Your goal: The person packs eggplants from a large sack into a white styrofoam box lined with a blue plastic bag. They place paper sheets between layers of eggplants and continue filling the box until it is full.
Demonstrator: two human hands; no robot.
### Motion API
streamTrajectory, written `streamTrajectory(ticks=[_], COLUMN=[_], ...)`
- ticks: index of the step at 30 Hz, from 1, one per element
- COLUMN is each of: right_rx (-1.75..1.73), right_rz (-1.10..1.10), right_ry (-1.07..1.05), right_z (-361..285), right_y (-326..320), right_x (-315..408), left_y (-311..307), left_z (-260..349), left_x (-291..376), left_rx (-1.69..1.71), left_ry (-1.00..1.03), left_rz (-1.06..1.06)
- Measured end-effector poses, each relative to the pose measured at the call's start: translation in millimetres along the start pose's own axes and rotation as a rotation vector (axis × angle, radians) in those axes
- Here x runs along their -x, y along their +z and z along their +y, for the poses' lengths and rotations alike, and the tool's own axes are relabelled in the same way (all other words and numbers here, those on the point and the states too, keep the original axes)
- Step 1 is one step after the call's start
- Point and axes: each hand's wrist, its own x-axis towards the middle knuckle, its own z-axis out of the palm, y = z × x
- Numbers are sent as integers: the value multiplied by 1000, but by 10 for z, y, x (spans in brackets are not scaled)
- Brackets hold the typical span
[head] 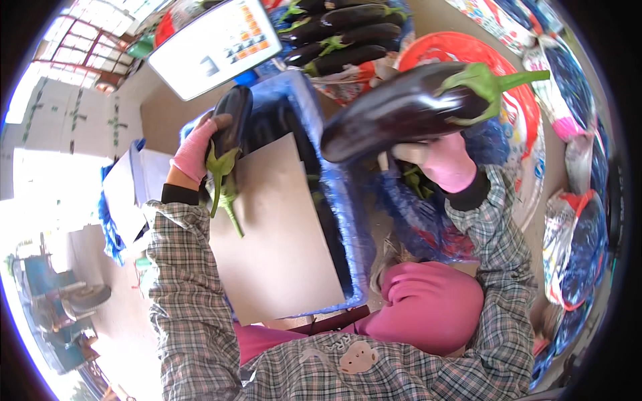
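My right hand [444, 160], in a pink-cuffed glove, grips a large glossy eggplant [396, 113] from below. Its green calyx and stem point right. On the other side, my left hand [195, 150] is closed around a dark eggplant [235, 113] over the box's left side. Two green calyxes show below that hand, so a second eggplant may be there, mostly hidden. Between my arms stands a box lined with blue plastic film [341, 200]. Dark eggplants [278, 120] lie inside, partly covered by a sheet of cardboard [281, 250].
Beyond the box are a tilted display screen [215, 50] and stacked eggplants [351, 37]. A round container with red-and-white plastic [534, 125] stands right, behind a blue plastic bag [416, 220]. Filled plastic bags [572, 250] line the right edge. A wheeled vehicle [90, 299] is far left.
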Motion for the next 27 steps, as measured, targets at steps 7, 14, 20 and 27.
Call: streamTrajectory(ticks=[7, 14, 20, 27], right_rx=[1235, -415, -466, -534], right_rz=[-622, -14, 57, 124], right_ry=[-123, 490, 546, 606], right_z=[1616, 1146, 740, 852], right_y=[1237, 1284, 906, 845], right_x=[-1182, -753, -664, -788], left_y=[-333, 73, 156, 185], left_z=[149, 85, -196, -635], left_x=[634, 533, -129, -212], left_rx=[592, -18, -1365, -1762], left_ry=[4, 348, 786, 764], left_rz=[-268, -250, -125, 94])
